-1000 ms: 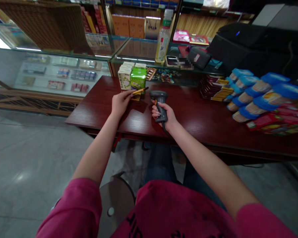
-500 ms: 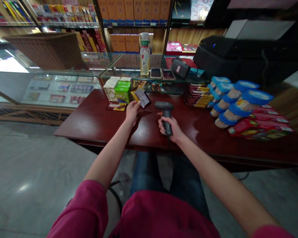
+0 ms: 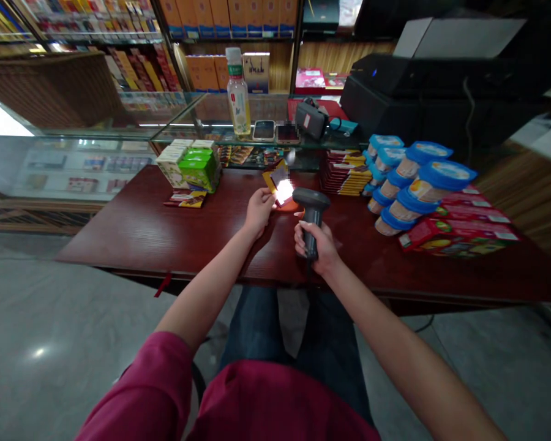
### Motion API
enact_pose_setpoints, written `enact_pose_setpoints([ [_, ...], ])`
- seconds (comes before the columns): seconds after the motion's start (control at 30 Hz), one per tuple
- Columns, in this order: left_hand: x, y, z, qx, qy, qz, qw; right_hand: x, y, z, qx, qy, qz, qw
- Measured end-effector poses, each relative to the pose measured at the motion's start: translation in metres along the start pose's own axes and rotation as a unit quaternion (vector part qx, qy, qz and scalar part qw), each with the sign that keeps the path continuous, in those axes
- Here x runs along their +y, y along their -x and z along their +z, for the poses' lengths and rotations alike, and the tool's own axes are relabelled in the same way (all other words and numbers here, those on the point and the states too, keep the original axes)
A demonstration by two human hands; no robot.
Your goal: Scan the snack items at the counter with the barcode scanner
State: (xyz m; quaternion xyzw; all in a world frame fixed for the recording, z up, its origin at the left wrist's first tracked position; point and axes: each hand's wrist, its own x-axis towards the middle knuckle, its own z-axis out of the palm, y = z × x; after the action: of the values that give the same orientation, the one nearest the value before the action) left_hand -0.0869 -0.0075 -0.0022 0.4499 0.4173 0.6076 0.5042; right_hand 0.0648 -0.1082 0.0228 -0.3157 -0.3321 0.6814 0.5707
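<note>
My left hand [image 3: 258, 210] pinches a small flat yellow packet [image 3: 278, 185] and holds it upright above the dark red table [image 3: 156, 226]. A bright glow lies on the packet's face. My right hand [image 3: 313, 245] is wrapped round the grip of a dark handheld barcode scanner [image 3: 310, 211], whose head points at the packet from close by on its right. Both forearms reach forward over the table's near edge.
Green and white boxes [image 3: 190, 165] stand at the table's back left, with flat packets [image 3: 186, 198] lying before them. A stack of dark bars [image 3: 344, 173], blue-lidded tubs [image 3: 413, 184] and red packs [image 3: 459, 229] fill the right. Behind are a glass counter [image 3: 202, 122] with a bottle [image 3: 237, 92] and a black machine [image 3: 422, 79].
My left hand lifted the packet from beside the boxes, turned it upright and brought it right, in front of the scanner. A light now glows on its face. The view shifted.
</note>
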Motion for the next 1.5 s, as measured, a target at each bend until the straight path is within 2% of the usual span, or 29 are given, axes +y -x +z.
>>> enact_pose_setpoints([
  [0.17,0.004,0.002,0.001,0.005,-0.036,0.014,0.999,-0.003,0.002,0.000,-0.006,-0.016,-0.007,1.000],
  [0.23,0.007,-0.001,0.007,0.005,-0.055,0.048,0.997,-0.008,0.003,-0.006,0.008,-0.014,-0.020,1.000],
  [0.33,0.016,-0.008,0.026,0.007,-0.128,0.142,0.981,-0.022,0.006,-0.024,0.047,0.004,-0.033,0.998],
  [0.4,0.026,-0.014,0.046,-0.004,-0.212,0.213,0.954,-0.033,0.008,-0.041,0.075,0.010,-0.038,0.996],
  [0.47,0.037,-0.022,0.071,-0.030,-0.316,0.270,0.909,-0.044,0.010,-0.057,0.100,0.003,-0.047,0.994],
  [0.63,0.051,-0.044,0.129,-0.154,-0.516,0.389,0.747,-0.057,0.016,-0.080,0.136,-0.029,-0.071,0.988],
  [0.73,0.044,-0.054,0.150,-0.186,-0.583,0.399,0.682,-0.056,0.017,-0.082,0.137,-0.044,-0.063,0.988],
  [0.9,0.024,-0.058,0.171,-0.169,-0.645,0.378,0.642,-0.054,0.017,-0.079,0.138,-0.052,-0.046,0.988],
  [0.97,0.019,-0.059,0.176,-0.166,-0.654,0.373,0.637,-0.055,0.017,-0.078,0.139,-0.051,-0.048,0.988],
  [1.03,0.015,-0.060,0.176,-0.170,-0.641,0.378,0.647,-0.056,0.018,-0.078,0.140,-0.048,-0.050,0.988],
  [1.13,0.013,-0.062,0.155,-0.181,-0.583,0.420,0.671,-0.059,0.019,-0.077,0.138,-0.037,-0.046,0.989],
  [1.2,0.013,-0.059,0.122,-0.180,-0.544,0.450,0.685,-0.060,0.021,-0.076,0.126,-0.028,-0.039,0.991],
  [1.27,0.016,-0.050,0.074,-0.178,-0.518,0.462,0.697,-0.060,0.022,-0.073,0.100,-0.019,-0.024,0.995],
  [1.37,0.028,-0.026,-0.015,-0.168,-0.513,0.444,0.715,-0.054,0.019,-0.063,0.051,-0.032,0.017,0.998],
  [1.43,0.040,-0.009,-0.074,-0.121,-0.534,0.413,0.728,-0.043,0.013,-0.049,0.019,-0.054,0.054,0.997],
  [1.5,0.054,0.005,-0.126,-0.047,-0.555,0.379,0.739,-0.027,0.004,-0.029,-0.010,-0.071,0.088,0.993],
])
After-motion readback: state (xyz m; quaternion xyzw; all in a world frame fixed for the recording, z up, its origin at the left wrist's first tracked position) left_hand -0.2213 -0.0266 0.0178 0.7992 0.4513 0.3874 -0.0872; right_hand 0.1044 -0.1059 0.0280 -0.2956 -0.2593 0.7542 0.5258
